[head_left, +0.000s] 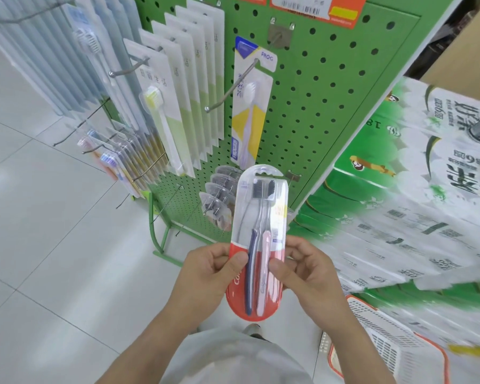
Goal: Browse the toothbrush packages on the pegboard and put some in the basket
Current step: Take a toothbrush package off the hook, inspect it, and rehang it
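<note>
A twin-toothbrush package is held upright in front of the pegboard, below its lower hooks, and is being looked over rather than placed. The left hand is closed on it in a pinching grip, thumb across the front of the red lower half and fingers curled behind the left edge; the right hand grips the right edge the same way. The basket sits low and to the right of the pegboard, beside the person's right forearm; nothing can be made out inside the part that is seen, so the putting-in appears not yet begun, though much of the basket is cut off by the frame. Judged from this, the browsing step is under way and the placing of this package, and of any further ones, is left. The package is a long rounded blister: clear stiff plastic over a glossy card, red at the bottom, with one dark blue and one pink handle and dark bristles sealed inside. The pegboard is green painted metal, pierced with even round holes, carrying thin wire hooks. On those hooks flat rectangular card packs are hung, among them a yellow-and-white package and a row of pale green ones. The basket is of white plastic lattice with an orange rim.
</note>
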